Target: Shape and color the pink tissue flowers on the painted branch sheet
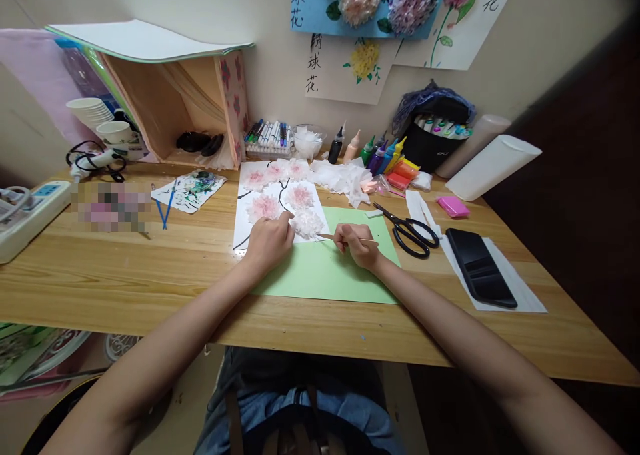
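My right hand (pixel 354 241) is closed around a thin wooden stick (pixel 370 242), its tapered end pointing left at a white ruffled paper flower (pixel 309 223). Resting at the lower part of the flower picture (pixel 244 225), my left hand (pixel 273 241) is curled closed beside that flower. Whatever its fingers pinch is hidden. The white sheet bears several raised pink-and-white paper flowers (pixel 265 207) and dark painted branches. It overlaps a light green sheet (pixel 320 275), which lies under both my hands.
Black-handled scissors (pixel 413 235) lie right of the green sheet, near a black phone (pixel 480 268) on white paper. Behind are crumpled tissue paper (pixel 345 178), paint bottles (pixel 370 151), markers (pixel 270 135) and a white roll (pixel 493 168). Blue sticks (pixel 169 205) and a power strip (pixel 35 215) lie left.
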The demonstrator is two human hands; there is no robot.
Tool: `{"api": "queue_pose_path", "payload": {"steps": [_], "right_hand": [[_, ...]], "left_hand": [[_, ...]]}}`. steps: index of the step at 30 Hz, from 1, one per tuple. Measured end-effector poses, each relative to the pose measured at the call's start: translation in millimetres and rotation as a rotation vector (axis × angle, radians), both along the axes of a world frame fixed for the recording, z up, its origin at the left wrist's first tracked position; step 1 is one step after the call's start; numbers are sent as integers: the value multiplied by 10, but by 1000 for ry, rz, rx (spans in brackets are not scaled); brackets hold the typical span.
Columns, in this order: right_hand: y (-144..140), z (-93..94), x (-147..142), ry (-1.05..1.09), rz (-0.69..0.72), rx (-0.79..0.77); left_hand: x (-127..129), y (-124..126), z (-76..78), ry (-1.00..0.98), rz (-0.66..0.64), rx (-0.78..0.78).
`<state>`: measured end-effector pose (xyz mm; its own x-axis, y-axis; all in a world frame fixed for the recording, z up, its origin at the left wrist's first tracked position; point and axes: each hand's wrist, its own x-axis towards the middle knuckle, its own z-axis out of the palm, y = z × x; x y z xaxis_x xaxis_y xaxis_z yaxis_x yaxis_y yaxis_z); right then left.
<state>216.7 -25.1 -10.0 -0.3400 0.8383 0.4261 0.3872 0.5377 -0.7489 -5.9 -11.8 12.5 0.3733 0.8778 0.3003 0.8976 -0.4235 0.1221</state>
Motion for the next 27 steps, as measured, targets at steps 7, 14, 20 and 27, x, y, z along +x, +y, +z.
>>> {"api": "queue_pose_path", "payload": {"steps": [7,14,20,27], "right_hand": [[59,30,-108,-102,98,23],[-14,41,-76,-80,51,87],[-30,23,-93,-100,82,108],[8,25,-118,-113,64,104]], "left_hand": [[8,-9,8,-2,-5,-5],[2,-4,-4,5,2,-4],[-3,-1,-13,8,-1,0],[7,-9,1,12,2,5]]}}
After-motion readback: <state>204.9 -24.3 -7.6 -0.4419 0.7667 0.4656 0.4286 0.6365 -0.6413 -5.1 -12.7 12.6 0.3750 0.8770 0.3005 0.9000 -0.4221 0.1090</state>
